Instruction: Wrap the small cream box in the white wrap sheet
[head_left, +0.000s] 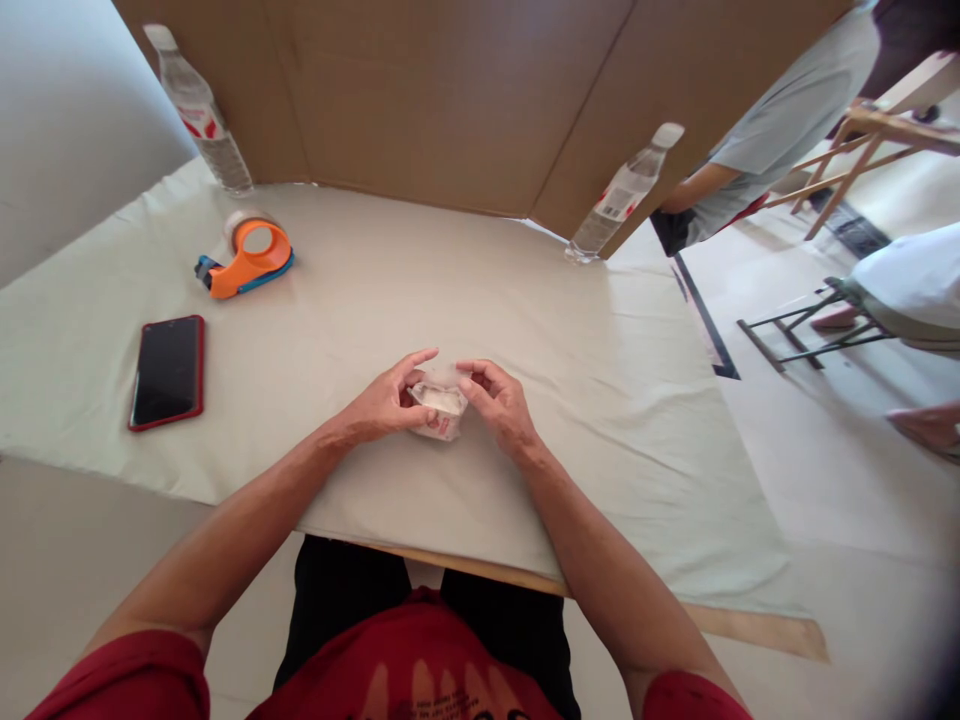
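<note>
A small white packet (439,412) with red print stands on the cloth in front of me, in clear, crinkled plastic that gapes at the top. What is inside looks pale, but I cannot make out its kind. My left hand (390,402) holds the packet's left side, the thumb across its near face and the index finger stretched out above it. From the right, my right hand (501,400) has its thumb and fingers bent at the packet's upper right edge, seemingly pinching the clear film.
A phone (166,372) in a red case and an orange tape dispenser (251,262) lie on the left. Two water bottles (202,115) (622,195) stand by a cardboard screen (435,100) at the back. To the right are a seated person (795,110) and a folding stool (817,320).
</note>
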